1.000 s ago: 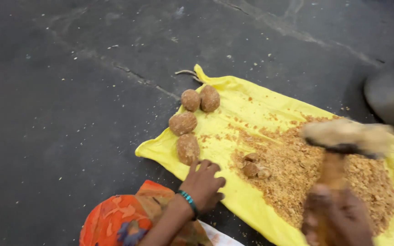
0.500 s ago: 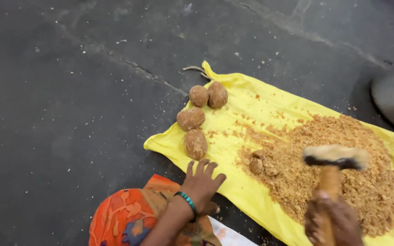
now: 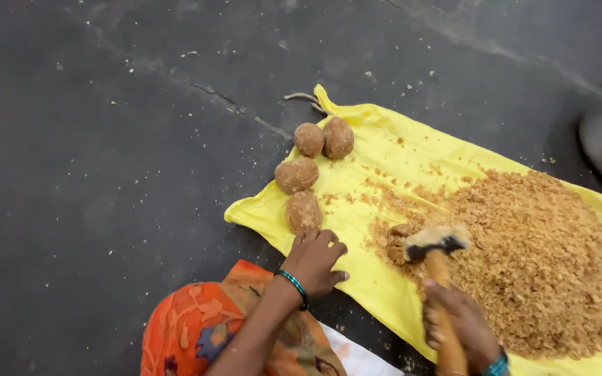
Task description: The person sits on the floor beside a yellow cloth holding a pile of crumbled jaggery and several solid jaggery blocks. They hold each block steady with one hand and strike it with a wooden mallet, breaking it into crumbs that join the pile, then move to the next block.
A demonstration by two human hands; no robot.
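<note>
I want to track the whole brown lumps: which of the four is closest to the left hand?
The lowest lump, right at the left hand fingertips on the yellow cloth; the rest sit farther up.

Single head view, steep downward, close over yellow cloth [image 3: 412, 160].

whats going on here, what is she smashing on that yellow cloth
A person's right hand grips a wooden-handled hammer, its head down on a brown lump beside a heap of brown crumbs. The left hand rests flat on the yellow cloth, near four whole brown balls.
</note>
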